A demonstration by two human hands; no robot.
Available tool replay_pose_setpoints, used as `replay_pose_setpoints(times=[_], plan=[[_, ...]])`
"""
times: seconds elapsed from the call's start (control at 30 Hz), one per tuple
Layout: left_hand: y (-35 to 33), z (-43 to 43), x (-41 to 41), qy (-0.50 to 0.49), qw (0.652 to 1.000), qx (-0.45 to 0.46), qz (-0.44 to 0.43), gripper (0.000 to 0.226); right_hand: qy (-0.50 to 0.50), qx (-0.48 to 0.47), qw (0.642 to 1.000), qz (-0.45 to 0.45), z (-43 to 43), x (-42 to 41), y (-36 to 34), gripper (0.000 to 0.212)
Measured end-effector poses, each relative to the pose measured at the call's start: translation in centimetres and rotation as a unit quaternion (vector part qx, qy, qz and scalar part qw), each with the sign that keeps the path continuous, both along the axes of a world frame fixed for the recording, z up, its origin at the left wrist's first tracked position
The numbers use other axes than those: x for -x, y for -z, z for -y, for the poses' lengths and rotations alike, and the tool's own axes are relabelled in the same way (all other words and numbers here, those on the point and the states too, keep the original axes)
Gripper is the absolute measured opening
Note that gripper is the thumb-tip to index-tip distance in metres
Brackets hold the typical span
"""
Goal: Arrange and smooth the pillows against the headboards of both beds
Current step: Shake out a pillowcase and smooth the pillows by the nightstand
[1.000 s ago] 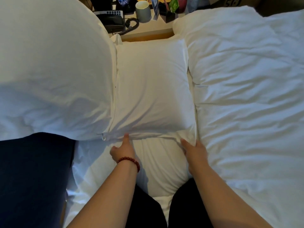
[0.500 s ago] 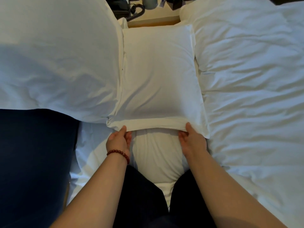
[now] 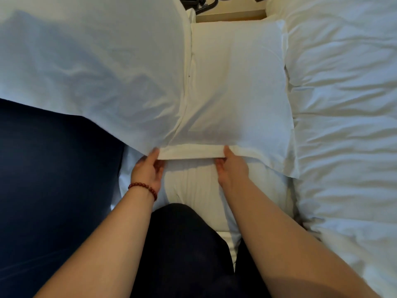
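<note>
The pillow (image 3: 236,82) lies flat on the bed, its far edge just short of the wood-edged counter (image 3: 232,17); a bigger pillow (image 3: 92,67) overlaps its left side, and a rumpled duvet (image 3: 343,115) lies against its right. The left hand (image 3: 148,172), a red bracelet (image 3: 143,187) on its wrist, pinches the pillow's near hem at the left, thumb on top, fingers curled beneath; the right hand (image 3: 233,168) clamps the same hem nearer the middle; the sheet (image 3: 191,183) shows between the hands.
</note>
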State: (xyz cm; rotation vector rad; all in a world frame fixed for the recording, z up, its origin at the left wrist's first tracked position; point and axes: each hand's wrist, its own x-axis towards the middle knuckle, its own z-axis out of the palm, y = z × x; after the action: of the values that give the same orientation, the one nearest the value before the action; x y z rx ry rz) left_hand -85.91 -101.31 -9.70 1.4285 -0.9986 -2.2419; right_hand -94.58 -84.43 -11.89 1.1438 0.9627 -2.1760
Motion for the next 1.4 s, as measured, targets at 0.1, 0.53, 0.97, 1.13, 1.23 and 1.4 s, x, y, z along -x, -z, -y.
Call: replay_pose_setpoints(times=[0.1, 0.53, 0.97, 1.13, 1.23, 1.4], plan=[[0.3, -0.7, -2.3, 0.031, 0.999, 0.016, 0.021, 0.007, 0.007, 0.059, 0.998, 0.015, -0.1, -1.6, 0.3, 0.039], [-3.7, 1.2, -2.8, -0.038, 0.991, 0.127, -0.003, 0.004, -0.072, 0.015, 0.997, -0.014, 3.6, -2.7, -0.1, 0.032], [-13.0, 1.9, -2.2, -0.027, 0.975, 0.218, -0.040, 0.008, -0.284, -0.037, 0.940, -0.183, 5.0, -2.9, -12.4, 0.022], [-19.1, 2.5, -1.6, -0.112, 0.968, 0.192, -0.116, 0.019, -0.336, -0.083, 0.873, -0.344, 7.8, 0.5, -20.7, 0.015], [-22.8, 2.6, -1.9, -0.110, 0.957, 0.236, -0.126, 0.019, -0.375, -0.133, 0.790, -0.467, 9.6, 1.8, -25.6, 0.014], [-27.6, 2.5, -1.9, -0.156, 0.956, 0.209, -0.132, 0.015, -0.449, -0.200, 0.571, -0.657, 12.7, 3.7, -30.2, 0.023]])
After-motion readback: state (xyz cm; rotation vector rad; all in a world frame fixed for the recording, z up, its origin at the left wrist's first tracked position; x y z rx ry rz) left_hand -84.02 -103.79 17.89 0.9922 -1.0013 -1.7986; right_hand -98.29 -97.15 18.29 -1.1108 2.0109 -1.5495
